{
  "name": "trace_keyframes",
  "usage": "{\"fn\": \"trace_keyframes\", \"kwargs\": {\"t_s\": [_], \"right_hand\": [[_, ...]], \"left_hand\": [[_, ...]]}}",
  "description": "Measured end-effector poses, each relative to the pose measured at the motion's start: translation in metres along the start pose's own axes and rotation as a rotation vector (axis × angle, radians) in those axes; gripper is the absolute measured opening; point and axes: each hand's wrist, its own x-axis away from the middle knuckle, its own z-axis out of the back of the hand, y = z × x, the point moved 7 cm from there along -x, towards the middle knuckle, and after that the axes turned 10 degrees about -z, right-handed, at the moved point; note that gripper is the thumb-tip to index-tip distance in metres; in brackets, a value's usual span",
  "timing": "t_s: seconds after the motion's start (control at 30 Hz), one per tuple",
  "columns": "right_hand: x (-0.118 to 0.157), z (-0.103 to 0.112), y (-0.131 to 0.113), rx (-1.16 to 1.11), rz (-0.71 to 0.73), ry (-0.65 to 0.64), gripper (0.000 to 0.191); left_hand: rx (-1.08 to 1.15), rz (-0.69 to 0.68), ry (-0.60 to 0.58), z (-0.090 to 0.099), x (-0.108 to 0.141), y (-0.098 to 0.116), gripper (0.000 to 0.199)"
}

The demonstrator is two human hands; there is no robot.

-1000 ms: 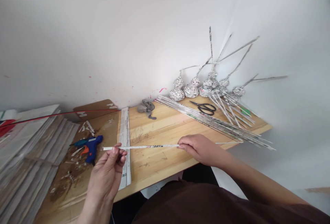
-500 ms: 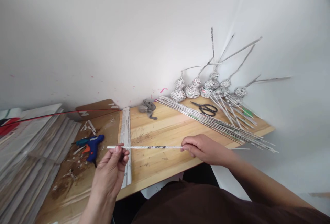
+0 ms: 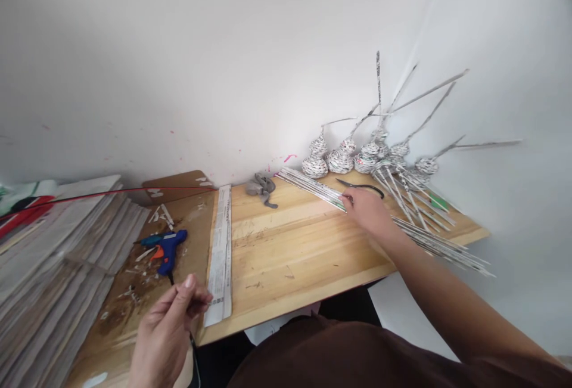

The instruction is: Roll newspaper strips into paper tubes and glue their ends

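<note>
My right hand rests over a bundle of long rolled newspaper sticks, its fingertips pinched at the bundle's near edge. Black scissors lie just behind that hand, partly covered by it. Off to the left, my left hand is raised with its fingers curled together near the table's front edge; no stick shows in it. Beside it lies a flat folded newspaper strip. A blue glue gun lies on stained cardboard beyond my left hand.
Several woven paper gourd shapes stand against the wall, thin sticks rising from their tops. More loose sticks lie at the right. A grey cloth sits at the back. Stacked newspapers fill the left side.
The stick stretched between both hands is out of them. My right hand has moved up and right onto the bundle. My left hand has moved down and left, fingers curled.
</note>
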Motion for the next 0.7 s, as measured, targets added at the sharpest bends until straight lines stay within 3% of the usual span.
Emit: {"fn": "trace_keyframes", "kwargs": {"t_s": [0.17, 0.3, 0.47, 0.6, 0.7], "right_hand": [[-0.018, -0.018, -0.013, 0.135, -0.031, -0.020, 0.028], [-0.021, -0.023, -0.023, 0.143, 0.004, -0.035, 0.025], [-0.018, -0.020, -0.023, 0.120, 0.050, 0.024, 0.026], [-0.024, -0.023, -0.020, 0.159, 0.059, 0.017, 0.027], [-0.030, -0.020, -0.029, 0.162, 0.126, 0.089, 0.028]], "left_hand": [[-0.160, -0.063, 0.069, 0.031, 0.002, 0.002, 0.027], [-0.306, -0.081, 0.030, 0.041, 0.005, -0.002, 0.033], [-0.428, -0.114, -0.026, 0.037, 0.009, 0.001, 0.036], [-0.505, -0.131, -0.077, 0.023, 0.013, 0.009, 0.037], [-0.614, -0.161, -0.105, 0.014, 0.018, 0.016, 0.034]]}}
